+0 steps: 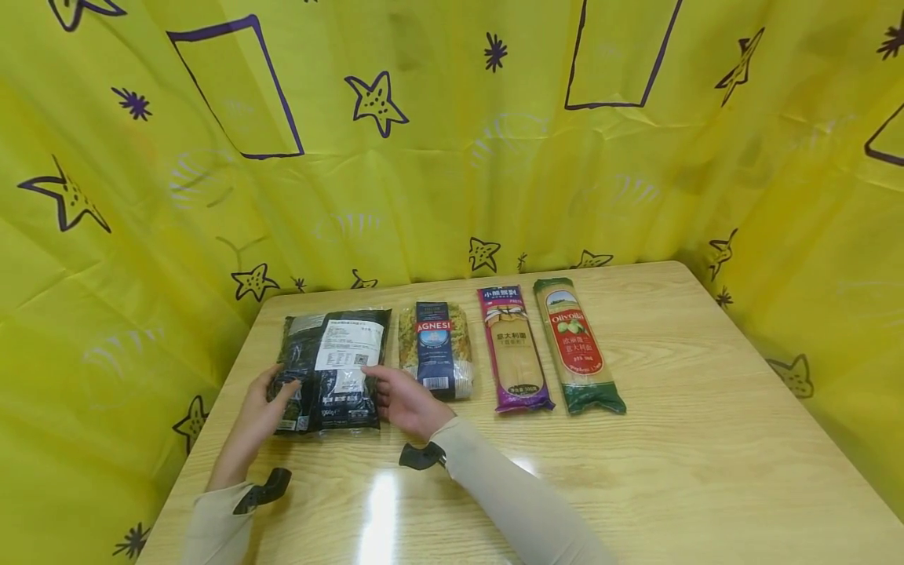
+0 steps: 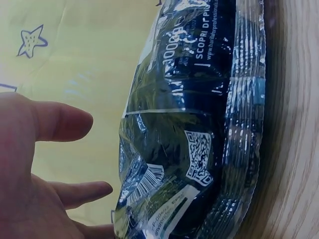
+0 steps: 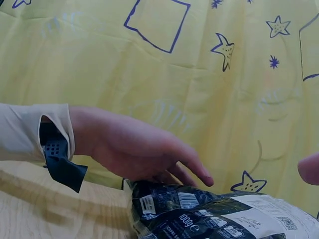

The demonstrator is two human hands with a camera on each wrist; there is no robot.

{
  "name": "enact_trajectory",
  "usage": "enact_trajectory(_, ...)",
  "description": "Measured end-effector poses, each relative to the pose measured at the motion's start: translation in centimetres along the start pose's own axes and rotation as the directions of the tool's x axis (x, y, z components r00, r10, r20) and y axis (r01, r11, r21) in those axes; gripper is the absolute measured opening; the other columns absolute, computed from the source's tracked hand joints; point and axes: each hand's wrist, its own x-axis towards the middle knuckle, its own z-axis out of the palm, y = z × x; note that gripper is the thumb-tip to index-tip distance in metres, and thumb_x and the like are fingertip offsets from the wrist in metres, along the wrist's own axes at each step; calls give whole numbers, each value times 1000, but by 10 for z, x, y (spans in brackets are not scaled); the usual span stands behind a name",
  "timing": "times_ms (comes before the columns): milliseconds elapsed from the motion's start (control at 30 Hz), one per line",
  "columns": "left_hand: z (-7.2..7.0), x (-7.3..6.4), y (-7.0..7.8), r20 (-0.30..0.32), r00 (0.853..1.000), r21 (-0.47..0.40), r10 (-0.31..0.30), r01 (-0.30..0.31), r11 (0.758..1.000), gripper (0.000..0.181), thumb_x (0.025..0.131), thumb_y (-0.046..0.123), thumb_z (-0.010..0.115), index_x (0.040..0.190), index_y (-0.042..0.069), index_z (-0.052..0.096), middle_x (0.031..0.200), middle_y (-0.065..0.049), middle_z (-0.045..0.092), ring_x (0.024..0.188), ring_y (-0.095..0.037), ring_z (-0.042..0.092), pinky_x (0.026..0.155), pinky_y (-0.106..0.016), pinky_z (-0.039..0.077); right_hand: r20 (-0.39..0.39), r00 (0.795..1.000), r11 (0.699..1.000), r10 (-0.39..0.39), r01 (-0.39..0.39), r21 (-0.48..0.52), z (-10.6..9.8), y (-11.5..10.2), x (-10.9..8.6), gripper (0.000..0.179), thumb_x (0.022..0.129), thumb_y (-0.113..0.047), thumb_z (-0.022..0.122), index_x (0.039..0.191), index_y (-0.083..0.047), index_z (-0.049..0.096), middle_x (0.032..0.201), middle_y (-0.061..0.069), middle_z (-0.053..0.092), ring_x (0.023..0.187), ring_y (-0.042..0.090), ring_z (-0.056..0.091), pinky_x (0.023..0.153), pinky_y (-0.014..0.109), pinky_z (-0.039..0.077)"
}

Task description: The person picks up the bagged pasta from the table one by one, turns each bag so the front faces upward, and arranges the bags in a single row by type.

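A dark plastic bag of pasta with a white paper label lies flat at the left of the table, "1000g" printed near its lower edge. My left hand is at its left side, thumb and fingers spread apart. In the left wrist view those fingers stand beside the crinkled bag. At the opposite side is my right hand, its thumb over the bag's edge and the other fingers along its side. The right wrist view shows that hand loosely extended at the bag's end.
Right of the bag lie an Agnesi pasta pack, a purple-edged spaghetti pack and a red-and-green Olivoila spaghetti pack, side by side. They rest on a light wooden table. A yellow curtain hangs behind and at both sides.
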Motion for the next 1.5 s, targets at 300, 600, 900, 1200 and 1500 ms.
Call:
enact_trajectory(300,3,-3,1,9,999,66,53,-54,996,81,109,40,45,165,0,3,169,-35,-1,156,-55,4,124,-74,13,33,999,994,22,-26,108,-2,1,-1,85,102,-39,58,165,-14,7,164,27,21,145,46,30,122,55,31)
enact_trajectory(600,1,-4,1,30,999,106,39,-42,994,81,109,44,44,165,0,5,169,-35,0,156,-56,6,124,-73,16,99,995,987,26,-42,157,-3,-6,-3,88,104,-38,55,166,-18,-4,165,28,22,151,49,30,128,61,23)
enact_trajectory(900,4,-5,-4,41,998,81,42,-45,996,79,109,48,43,165,0,13,169,-36,0,155,-57,8,123,-73,18,145,989,993,28,-44,110,6,-18,-10,95,106,-36,49,162,-17,-25,168,29,-21,154,55,-20,128,66,-6)
enact_trajectory(1200,7,-8,-3,60,997,11,39,-39,999,84,108,54,42,165,1,10,170,-33,2,157,-53,4,125,-71,14,162,987,996,20,-34,83,15,-33,-21,91,106,-34,49,164,-15,-17,169,28,-19,154,55,-18,129,64,-4)
enact_trajectory(1500,13,-11,0,43,997,-85,59,-56,995,84,108,56,38,165,1,10,172,-29,6,159,-49,5,128,-67,11,195,981,998,3,-16,64,23,-43,-35,86,107,-33,44,165,-16,-17,171,25,-17,151,44,16,120,43,35)
